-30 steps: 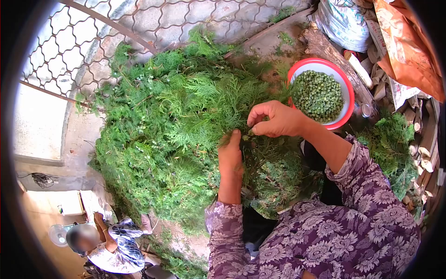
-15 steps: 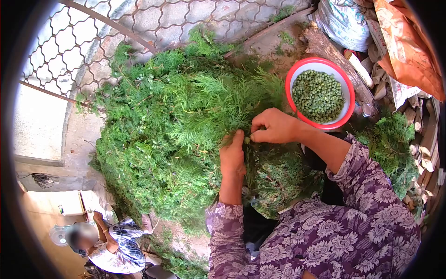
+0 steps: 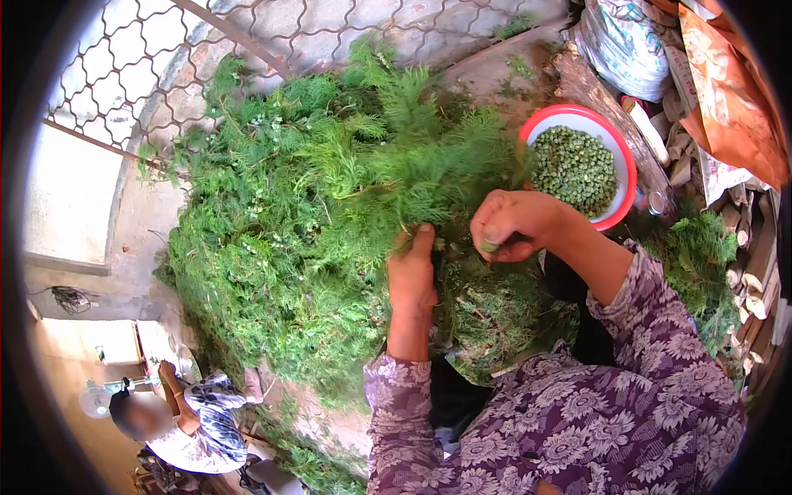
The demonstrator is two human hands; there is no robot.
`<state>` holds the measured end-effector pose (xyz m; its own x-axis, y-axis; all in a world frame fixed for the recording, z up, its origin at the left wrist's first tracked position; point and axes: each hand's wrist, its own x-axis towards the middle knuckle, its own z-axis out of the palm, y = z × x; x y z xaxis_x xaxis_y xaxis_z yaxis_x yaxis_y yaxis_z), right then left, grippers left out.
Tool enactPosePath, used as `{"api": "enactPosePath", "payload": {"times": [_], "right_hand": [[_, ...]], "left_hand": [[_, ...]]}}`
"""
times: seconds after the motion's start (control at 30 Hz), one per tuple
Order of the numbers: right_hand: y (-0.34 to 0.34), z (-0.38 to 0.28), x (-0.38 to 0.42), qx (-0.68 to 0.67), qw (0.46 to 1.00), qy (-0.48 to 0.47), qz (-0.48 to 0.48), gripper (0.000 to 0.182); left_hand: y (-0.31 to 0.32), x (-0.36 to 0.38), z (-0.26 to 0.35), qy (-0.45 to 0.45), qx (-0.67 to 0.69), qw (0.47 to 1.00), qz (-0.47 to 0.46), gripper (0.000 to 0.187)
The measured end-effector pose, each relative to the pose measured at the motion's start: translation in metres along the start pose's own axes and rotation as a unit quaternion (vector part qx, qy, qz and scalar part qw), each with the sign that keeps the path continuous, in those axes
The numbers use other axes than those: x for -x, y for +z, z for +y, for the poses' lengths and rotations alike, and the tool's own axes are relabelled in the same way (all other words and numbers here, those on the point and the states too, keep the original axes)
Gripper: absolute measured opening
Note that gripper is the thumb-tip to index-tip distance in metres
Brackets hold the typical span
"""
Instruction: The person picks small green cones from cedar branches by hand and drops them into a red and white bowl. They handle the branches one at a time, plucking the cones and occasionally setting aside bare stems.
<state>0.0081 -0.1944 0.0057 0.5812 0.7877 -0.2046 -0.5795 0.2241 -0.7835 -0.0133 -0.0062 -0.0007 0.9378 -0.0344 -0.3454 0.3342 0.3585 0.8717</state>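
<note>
Right hand point(image 3: 524, 221) has drawn back, curled round something green point(image 3: 488, 246); left hand point(image 3: 411, 279) clamps sprig point(image 3: 437, 169); greenery point(image 3: 256, 272) covers floor point(image 3: 151, 223) beside mesh point(image 3: 239, 41).

A rusty wavy-wire mesh panel point(image 3: 157, 58) spans the far left; a crumpled orange plastic sack point(image 3: 726, 99) lies far right, near a white-and-blue woven sack point(image 3: 623, 49) beside a rough brown log point(image 3: 606, 103).

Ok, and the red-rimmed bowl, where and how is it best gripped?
I'd take the red rim at its near, lower-right stretch, coming from the person's side: the raised edge shows there as a continuous curve. The far side looks tighter, with the log close by, and foliage crowds the left.
</note>
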Motion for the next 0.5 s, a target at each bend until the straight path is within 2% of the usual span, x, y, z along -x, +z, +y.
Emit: {"api": "enactPosePath", "payload": {"times": [0.03, 0.1, 0.17, 0.2, 0.23, 0.3, 0.33, 0.4, 0.43, 0.5], "right_hand": [[0.0, -0.003, 0.003, -0.023, 0.997, -0.033, -0.066, 0.022], [-0.002, 0.003, 0.001, -0.061, 0.993, -0.065, -0.073, 0.021], [0.011, -0.009, 0.003, -0.092, 0.992, -0.088, 0.01, 0.024], [0.006, -0.009, 0.001, -0.066, 0.993, -0.094, -0.005, 0.037], [0.003, -0.008, -0.002, -0.065, 0.993, -0.095, -0.004, 0.037], [0.001, -0.005, -0.008, 0.031, 0.99, -0.089, 0.102, 0.031], [0.002, -0.005, -0.009, 0.03, 0.99, -0.09, 0.103, 0.031], [0.009, -0.003, -0.011, 0.271, 0.938, -0.082, 0.197, 0.028], [0.009, 0.0, -0.013, 0.271, 0.938, -0.083, 0.199, 0.028], [0.01, 0.008, -0.018, 0.482, 0.818, -0.16, 0.271, 0.033]], "left_hand": [[-0.002, -0.002, 0.002, 0.008, -0.012, 0.999, 0.044, 0.01], [-0.003, 0.0, 0.007, -0.006, -0.009, 0.999, 0.041, 0.011], [-0.003, -0.002, 0.004, -0.02, -0.001, 0.999, 0.034, 0.011], [-0.004, -0.006, -0.001, -0.009, -0.01, 0.999, 0.035, 0.013], [-0.006, -0.009, -0.004, 0.002, -0.019, 0.999, 0.037, 0.014], [-0.004, -0.011, -0.006, 0.0, -0.007, 0.999, 0.031, 0.016], [-0.002, -0.011, -0.006, -0.002, 0.005, 1.0, 0.026, 0.017], [0.001, -0.013, -0.007, -0.006, 0.002, 0.999, 0.033, 0.018], [0.002, -0.014, -0.008, -0.01, -0.001, 0.999, 0.042, 0.018], [0.004, -0.014, -0.01, -0.009, -0.001, 0.999, 0.031, 0.018]]}}
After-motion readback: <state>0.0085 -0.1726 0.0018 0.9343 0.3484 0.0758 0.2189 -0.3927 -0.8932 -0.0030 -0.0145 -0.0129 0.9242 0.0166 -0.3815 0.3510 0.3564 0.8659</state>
